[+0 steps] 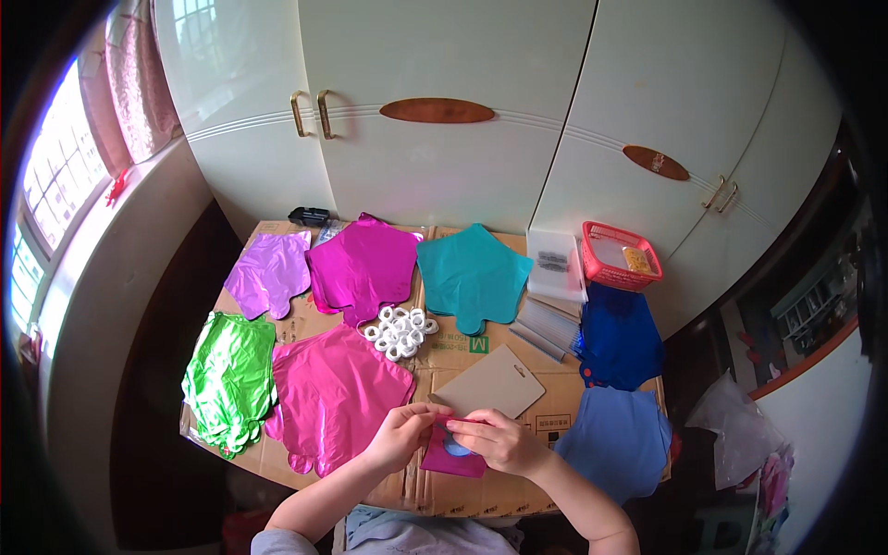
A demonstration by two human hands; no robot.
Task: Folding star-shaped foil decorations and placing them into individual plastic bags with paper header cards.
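Left hand (404,437) and right hand (502,442) were close together at the near side of the cardboard (548,377) when I looked in through the head camera, each with its fingertips pinched on the upper edge of a small magenta piece (453,466). That piece sat between them, in front of the person's body, with a light blue patch (456,446) on its face; whether its lower end touched the cardboard I could not tell from my end. I judged the step in hand to be close fingertip work along that top edge, perhaps a fold or a fastening, though the fingers hid which. Just beyond the hands lay a beige card (493,381), and to the left of it a large pink foil sheet (344,398), with a cluster of white rolls (400,333) above. A teal foil stack (474,276) lay farther back, and a pale blue stack (618,442) lay near the right forearm. To my mind the next move called for one steady pinch to anchor the piece while the other hand worked the edge, gently, since such thin-looking material seemed apt to slip or crease.
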